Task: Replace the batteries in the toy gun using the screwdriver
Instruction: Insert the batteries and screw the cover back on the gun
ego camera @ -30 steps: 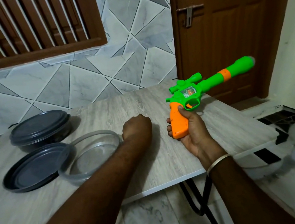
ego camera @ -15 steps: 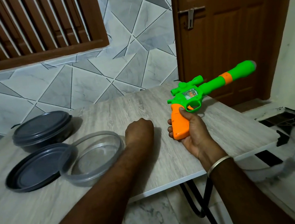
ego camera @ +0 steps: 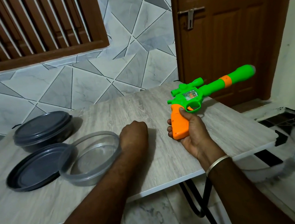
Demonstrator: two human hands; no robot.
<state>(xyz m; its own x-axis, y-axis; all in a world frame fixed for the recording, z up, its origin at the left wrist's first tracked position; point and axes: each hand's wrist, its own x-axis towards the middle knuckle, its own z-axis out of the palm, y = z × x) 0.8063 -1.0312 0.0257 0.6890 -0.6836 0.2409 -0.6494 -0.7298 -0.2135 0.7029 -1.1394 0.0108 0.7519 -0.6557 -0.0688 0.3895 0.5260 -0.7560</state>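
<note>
Gripping the toy gun (ego camera: 191, 98) by its orange grip (ego camera: 179, 124), the right hand (ego camera: 191, 135) holds it up off the tabletop (ego camera: 146, 100), near the right edge, with the green barrel slanting up and away toward the door (ego camera: 236, 28). The fingers wrap the grip fully and the thumb sits by the trigger guard.

The left hand (ego camera: 133, 133) rests on the tabletop as a fist, knuckles turned away; whether anything lies inside it cannot be told. No screwdriver or batteries show anywhere in view.

The main risk, as I judge it, is working on the gun in mid-air. If the battery cover sits in the grip, the right hand is covering it, and regripping a long, front-heavy toy one-handed could let it tip or drop past the nearby edge to the floor.

A small screw freed over that edge would likely be lost.

The clear container (ego camera: 87, 178) lies touching the left forearm and overlaps the dark lid (ego camera: 33, 170); a quick sweep of that arm could knock both along the tabletop.
</note>
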